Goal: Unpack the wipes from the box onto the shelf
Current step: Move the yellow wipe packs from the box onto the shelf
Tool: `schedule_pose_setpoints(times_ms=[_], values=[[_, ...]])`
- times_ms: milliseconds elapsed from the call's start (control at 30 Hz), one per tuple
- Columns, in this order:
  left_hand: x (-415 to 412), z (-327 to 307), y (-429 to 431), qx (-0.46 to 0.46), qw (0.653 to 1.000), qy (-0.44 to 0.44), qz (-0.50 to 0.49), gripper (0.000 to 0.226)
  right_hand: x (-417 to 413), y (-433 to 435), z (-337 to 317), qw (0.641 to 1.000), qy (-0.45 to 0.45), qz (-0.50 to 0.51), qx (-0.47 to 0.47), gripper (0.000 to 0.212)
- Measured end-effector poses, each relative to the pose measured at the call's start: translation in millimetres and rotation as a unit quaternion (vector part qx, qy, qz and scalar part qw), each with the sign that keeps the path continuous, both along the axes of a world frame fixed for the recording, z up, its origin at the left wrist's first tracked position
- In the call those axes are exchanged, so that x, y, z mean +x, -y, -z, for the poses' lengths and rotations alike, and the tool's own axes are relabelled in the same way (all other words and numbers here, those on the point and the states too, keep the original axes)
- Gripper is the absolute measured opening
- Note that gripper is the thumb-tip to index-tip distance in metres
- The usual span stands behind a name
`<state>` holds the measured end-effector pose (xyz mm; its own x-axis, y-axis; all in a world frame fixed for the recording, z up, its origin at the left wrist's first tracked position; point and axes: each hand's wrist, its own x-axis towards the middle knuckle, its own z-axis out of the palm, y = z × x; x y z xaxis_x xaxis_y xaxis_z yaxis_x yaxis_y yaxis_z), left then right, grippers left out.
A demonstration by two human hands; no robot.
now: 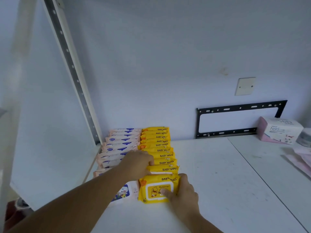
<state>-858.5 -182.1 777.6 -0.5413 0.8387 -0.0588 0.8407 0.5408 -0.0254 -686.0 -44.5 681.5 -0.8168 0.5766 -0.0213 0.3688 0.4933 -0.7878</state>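
Now, on the white shelf [210, 174], the yellow row of wipes [159, 149] wants bracing by the left hand [138, 163] curled over its tops while the right hand [184, 193], gripping the leaning front pack [151, 180] with thumb [165, 193] on its lid [154, 190], presses it upright and flush.

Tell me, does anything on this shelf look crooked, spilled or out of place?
Nothing looks spilled or torn. The front yellow pack, gripped by the right hand, leans back showing its duck label, while the yellow packs behind it stand on edge. The pink row beside them looks less evenly lined up.
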Motion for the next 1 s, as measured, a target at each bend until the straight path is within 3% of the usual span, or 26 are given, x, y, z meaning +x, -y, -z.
schedule_pose_setpoints(times_ms=[167,333,433,600,1000], values=[[12,-6,8,0.032,0.999,0.023,0.007,0.035,8,3,-12,0.999,0.040,0.024,-0.007,0.062],[37,-13,12,0.082,0.994,0.061,0.040,0.032,31,-8,-24,0.998,0.049,0.025,0.040,0.082],[53,-11,4,0.092,0.990,0.083,0.065,0.029,58,-27,-37,0.991,0.067,0.034,0.113,0.070],[86,-8,-33,0.100,0.984,0.107,0.105,0.023,123,-63,-66,0.984,0.072,0.061,0.152,0.042],[242,-13,-164,0.050,0.953,0.171,0.246,0.021,332,-111,-81,0.958,0.146,0.177,0.170,0.037]])
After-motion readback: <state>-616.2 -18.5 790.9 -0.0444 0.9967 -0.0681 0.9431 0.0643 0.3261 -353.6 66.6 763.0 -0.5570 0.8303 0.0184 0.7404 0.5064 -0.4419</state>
